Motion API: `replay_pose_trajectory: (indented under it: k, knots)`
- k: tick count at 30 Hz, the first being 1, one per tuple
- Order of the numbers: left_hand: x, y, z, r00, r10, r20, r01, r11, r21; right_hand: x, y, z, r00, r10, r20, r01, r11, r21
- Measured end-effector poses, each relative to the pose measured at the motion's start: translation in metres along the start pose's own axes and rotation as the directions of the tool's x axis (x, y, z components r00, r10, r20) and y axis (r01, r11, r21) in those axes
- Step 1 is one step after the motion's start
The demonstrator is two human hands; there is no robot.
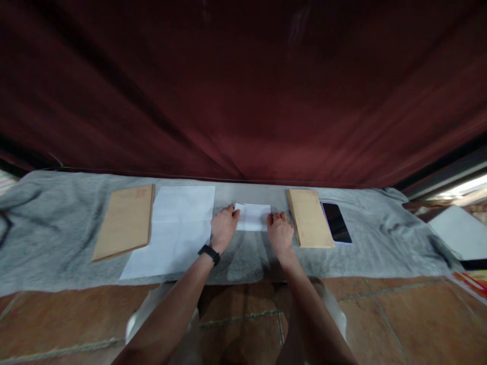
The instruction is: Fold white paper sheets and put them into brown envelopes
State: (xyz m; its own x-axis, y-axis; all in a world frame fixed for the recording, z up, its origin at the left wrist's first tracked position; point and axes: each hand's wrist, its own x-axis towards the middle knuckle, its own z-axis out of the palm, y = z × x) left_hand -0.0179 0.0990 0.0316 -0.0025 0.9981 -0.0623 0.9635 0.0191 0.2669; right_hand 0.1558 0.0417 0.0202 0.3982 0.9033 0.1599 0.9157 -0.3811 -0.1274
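A small folded sheet of white paper (252, 217) lies flat on the grey cloth in front of me. My left hand (224, 226) has its thumb and fingers closed on the paper's left end; a dark watch is on that wrist. At the right end, my right hand (280, 229) pinches the same paper with curled fingers. Left of my left hand lies a large white sheet (182, 228) with faint crease lines. Just right of my right hand is a stack of brown envelopes (312, 218).
Another stack of brown envelopes (127, 220) overlaps the large sheet on the left. A smartphone (337, 223) lies beside the right stack. Grey cloth (380, 238) covers the narrow surface, with a dark red curtain (243, 101) behind it and floor tiles (243, 329) below.
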Motion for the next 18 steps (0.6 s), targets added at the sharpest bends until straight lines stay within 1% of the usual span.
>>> replay_pose_trajectory:
  k: [5,9,12,14,15,18]
  knots:
    - [-0.0032,0.0030,0.0019,0.998,0.040,-0.055,-0.038,0.998,0.042,0.0023,0.0004,0.0051,1.000,0.003,-0.008,-0.004,1.000,-0.022]
    - [-0.0040,0.0041,0.0032,0.997,0.038,-0.064,-0.035,0.998,0.053,0.0017,0.0024,0.0049,1.000,-0.001,-0.007,0.001,1.000,-0.005]
    - [-0.0033,0.0035,0.0044,0.998,0.042,-0.057,-0.039,0.998,0.046,0.0009,0.0034,0.0036,0.999,-0.020,-0.037,0.021,1.000,0.014]
    - [-0.0024,0.0026,0.0054,0.997,0.047,-0.061,-0.044,0.998,0.041,0.0006,0.0027,0.0034,0.994,-0.071,-0.084,0.075,0.996,0.049]
    - [-0.0018,0.0022,0.0059,0.997,0.049,-0.065,-0.047,0.998,0.038,0.0004,0.0018,0.0039,0.987,-0.117,-0.109,0.126,0.989,0.079]
    - [-0.0004,0.0014,0.0070,0.996,0.051,-0.075,-0.049,0.998,0.028,-0.0014,-0.0028,0.0088,0.938,-0.302,-0.169,0.332,0.923,0.196]
